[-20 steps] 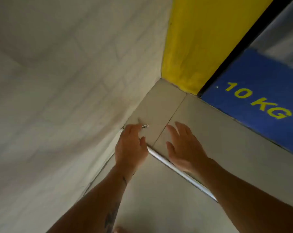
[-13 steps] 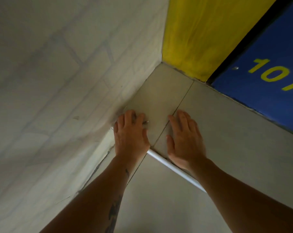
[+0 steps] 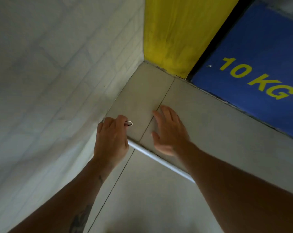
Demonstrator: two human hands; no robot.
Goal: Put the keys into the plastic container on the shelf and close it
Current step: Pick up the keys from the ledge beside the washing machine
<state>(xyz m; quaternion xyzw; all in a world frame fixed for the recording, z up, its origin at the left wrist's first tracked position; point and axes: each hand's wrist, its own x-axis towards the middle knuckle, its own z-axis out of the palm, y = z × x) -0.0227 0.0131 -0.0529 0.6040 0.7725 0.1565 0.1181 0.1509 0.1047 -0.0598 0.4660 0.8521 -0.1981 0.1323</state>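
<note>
My left hand (image 3: 111, 139) rests near the wall corner on a grey tiled ledge (image 3: 142, 98), its fingers curled around the keys (image 3: 129, 123). Only a small metal ring pokes out past the fingertips; the rest of the keys is hidden under the hand. To the right, my right hand (image 3: 169, 132) lies open and flat on the ledge, fingers spread, holding nothing. No plastic container shows in the view.
A pale brick-pattern wall (image 3: 50, 81) closes the left side. A yellow post (image 3: 172, 34) and a blue panel (image 3: 260, 64) marked "10 KG" stand behind the ledge. A white strip (image 3: 159, 161) edges the ledge's front, with more grey tile below it.
My left hand has gone from lying flat to curling its fingers around the keys. The right hand has barely shifted. The view has tilted slightly.
</note>
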